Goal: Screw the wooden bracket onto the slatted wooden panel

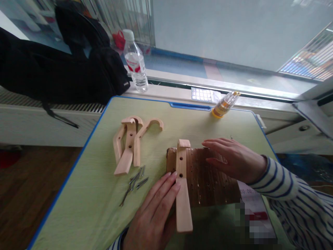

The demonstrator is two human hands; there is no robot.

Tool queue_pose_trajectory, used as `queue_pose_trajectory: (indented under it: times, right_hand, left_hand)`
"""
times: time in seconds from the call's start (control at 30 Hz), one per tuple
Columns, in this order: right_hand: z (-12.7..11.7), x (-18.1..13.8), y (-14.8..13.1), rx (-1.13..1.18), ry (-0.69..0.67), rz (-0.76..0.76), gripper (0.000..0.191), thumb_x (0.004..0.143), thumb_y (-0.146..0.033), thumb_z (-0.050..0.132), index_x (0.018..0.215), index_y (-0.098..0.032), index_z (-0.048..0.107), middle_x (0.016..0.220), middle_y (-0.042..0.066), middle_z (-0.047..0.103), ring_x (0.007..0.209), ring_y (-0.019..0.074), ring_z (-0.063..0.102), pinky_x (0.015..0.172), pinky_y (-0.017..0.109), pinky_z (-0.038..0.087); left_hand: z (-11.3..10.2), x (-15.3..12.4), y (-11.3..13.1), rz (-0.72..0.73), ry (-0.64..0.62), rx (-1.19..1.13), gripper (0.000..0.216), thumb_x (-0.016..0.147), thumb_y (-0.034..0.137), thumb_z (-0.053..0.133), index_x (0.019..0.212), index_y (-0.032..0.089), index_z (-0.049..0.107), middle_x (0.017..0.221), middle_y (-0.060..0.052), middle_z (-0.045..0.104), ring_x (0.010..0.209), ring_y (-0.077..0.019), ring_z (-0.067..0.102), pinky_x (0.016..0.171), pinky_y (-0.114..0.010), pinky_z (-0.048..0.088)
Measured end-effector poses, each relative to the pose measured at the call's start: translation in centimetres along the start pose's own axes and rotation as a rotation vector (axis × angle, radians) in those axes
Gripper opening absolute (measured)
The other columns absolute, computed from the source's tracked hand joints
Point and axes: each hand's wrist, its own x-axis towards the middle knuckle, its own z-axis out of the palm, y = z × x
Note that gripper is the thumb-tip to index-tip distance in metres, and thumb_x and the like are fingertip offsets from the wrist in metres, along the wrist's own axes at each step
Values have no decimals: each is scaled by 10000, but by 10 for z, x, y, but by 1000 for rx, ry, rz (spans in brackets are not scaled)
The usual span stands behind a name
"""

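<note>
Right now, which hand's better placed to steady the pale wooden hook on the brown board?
Left hand, likely: its fingers touch the pale wooden hook. Right hand is apart from it, over the brown rectangular board.

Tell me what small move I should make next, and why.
Perhaps bring your right hand to the metal fasteners and pick one up: that hand looks free, your left hand touches the wooden hook on the brown board, and the hook's two holes look unfilled.
</note>
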Motion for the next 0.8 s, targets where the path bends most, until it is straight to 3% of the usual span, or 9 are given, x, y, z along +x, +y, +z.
queue_pose_trajectory:
  times: [0.47, 0.8]
  right_hand:
    - [8, -10, 1, 52, 4, -8, 438, 851, -309, 489, 1244, -117, 455, 1188, 151, 573, 1088, 231, 535, 898, 416, 456]
    - [2, -22, 5, 34, 26, 23, 569, 809, -379, 548, 1301, -136, 398, 1227, 164, 541, 1112, 249, 521, 888, 438, 462]
  left_hand:
    - [2, 0, 2, -43, 8, -20, 468, 884, 136, 382, 1347, 128, 310, 1340, -124, 442, 1266, -223, 372, 1003, -409, 412]
    - [2, 0, 0, -32, -6, -7, 460, 881, 142, 391, 1336, 117, 327, 1347, -126, 437, 1267, -227, 373, 995, -406, 420]
